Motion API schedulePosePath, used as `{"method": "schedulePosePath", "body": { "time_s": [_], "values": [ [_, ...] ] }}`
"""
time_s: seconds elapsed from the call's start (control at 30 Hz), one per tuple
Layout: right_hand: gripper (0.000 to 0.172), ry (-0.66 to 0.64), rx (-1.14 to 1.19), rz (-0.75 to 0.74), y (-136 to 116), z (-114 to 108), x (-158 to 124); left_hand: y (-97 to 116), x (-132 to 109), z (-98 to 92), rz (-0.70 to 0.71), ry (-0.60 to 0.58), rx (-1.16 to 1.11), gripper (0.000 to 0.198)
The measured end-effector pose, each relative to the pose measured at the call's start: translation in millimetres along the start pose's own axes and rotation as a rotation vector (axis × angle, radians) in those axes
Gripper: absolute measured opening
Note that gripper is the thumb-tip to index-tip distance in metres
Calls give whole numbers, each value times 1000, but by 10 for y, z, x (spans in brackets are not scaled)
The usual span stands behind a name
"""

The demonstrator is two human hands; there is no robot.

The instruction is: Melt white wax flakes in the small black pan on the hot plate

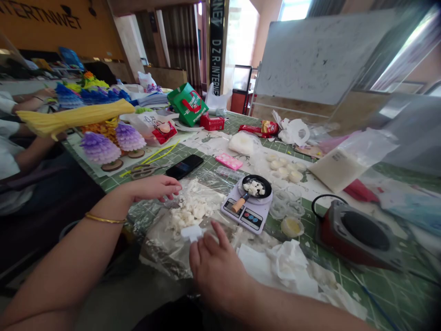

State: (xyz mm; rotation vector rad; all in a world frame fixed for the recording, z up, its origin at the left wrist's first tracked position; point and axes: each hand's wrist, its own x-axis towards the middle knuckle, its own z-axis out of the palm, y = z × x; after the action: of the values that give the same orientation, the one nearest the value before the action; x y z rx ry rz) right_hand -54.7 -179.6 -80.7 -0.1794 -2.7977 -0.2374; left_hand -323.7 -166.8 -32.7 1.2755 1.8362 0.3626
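Note:
My left hand (156, 187) hovers at the left edge of a clear plastic sheet (156, 246), fingers stretched out and holding nothing. On the sheet lies a heap of white crumbly chunks (193, 207). Low in the view, my right hand (220, 266) has its fingers curled at a small white flat plastic scraper (191, 232), which touches the front of the heap; the grip is partly hidden. To the right of the heap stands a white kitchen scale (257, 215). A small black pan (264, 182) with a wooden handle rests on it, holding some white chunks (254, 187).
A phone (185, 166) and scissors (146, 171) lie beyond my left hand. Right of the scale are clear cups (285, 202), a cup of yellowish stuff (292, 226), crumpled tissues (291, 259) and a red-and-black hotplate (358, 230). A bag of white granules (344, 165) stands behind. Another person's arm (37, 147) shows at left.

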Motion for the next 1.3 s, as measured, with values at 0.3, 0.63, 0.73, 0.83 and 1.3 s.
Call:
{"method": "schedulePosePath", "body": {
  "time_s": [0.3, 0.63, 0.73, 0.83, 1.3],
  "values": [
    [31, 56, 46, -57, -195, -200, 108, -29, 16, -12, -8, 56, 57, 47],
    [30, -77, 109, 214, 243, -415, -212, 206, -107, 53, 95, 111, 52, 42],
    [36, -108, 52, 248, 233, -312, -524, 282, -69, 103, 196, 213, -40, 35],
    [41, -193, 51, 250, 150, -110, -615, 482, 41, 215, 326, 416, -64, 32],
    [36, -283, -195, 743, 743, -270, -959, 1373, 536, 1248, 140, 315, 614, 52]
  ]
}}
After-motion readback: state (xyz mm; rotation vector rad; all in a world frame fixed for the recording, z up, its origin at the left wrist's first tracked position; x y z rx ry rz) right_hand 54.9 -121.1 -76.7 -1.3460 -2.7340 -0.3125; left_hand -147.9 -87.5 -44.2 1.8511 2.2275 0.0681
